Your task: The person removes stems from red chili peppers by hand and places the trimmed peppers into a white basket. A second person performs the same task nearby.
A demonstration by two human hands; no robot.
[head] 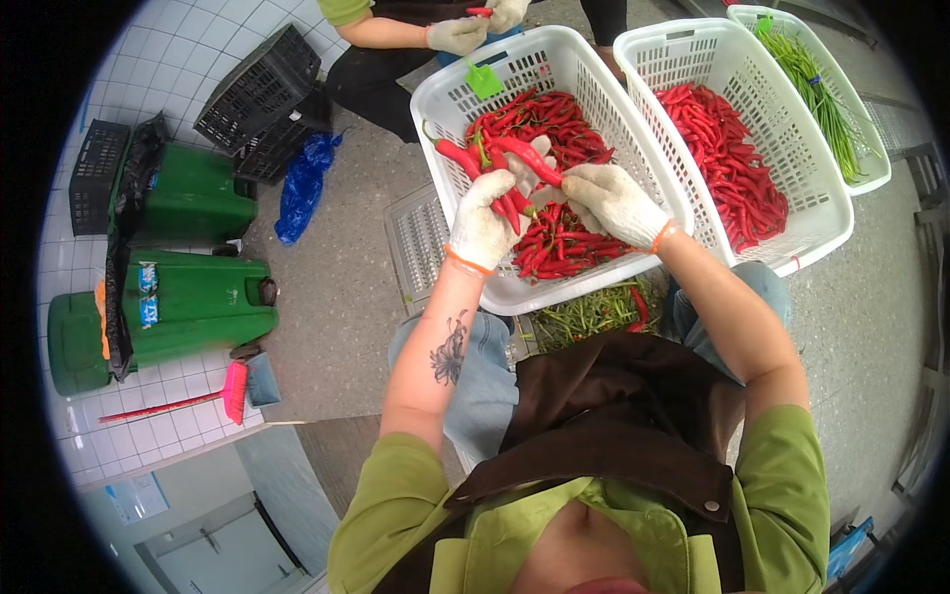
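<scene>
Both my hands wear white knitted gloves with orange cuffs, above a white slotted plastic basket (657, 178) of red chili peppers (553, 111). Several red chilies (460, 157) with green stems are gripped in my left hand (479, 223). My right hand (616, 204) pinches one end of a long red chili (528, 154), which points up and left across the left hand's bunch. Pale glove fingers show behind these chilies, partly hidden. Green stems (594, 312) and a loose red chili (637, 308) lie on the floor between my knees.
Another person's gloved hands (464, 33) hold a red chili beyond the basket. To the right stand a second basket (816, 178) of chilies and one with green stalks (813, 93). Green bins (200, 297), black crates (260, 96) and a pink broom (234, 392) stand left.
</scene>
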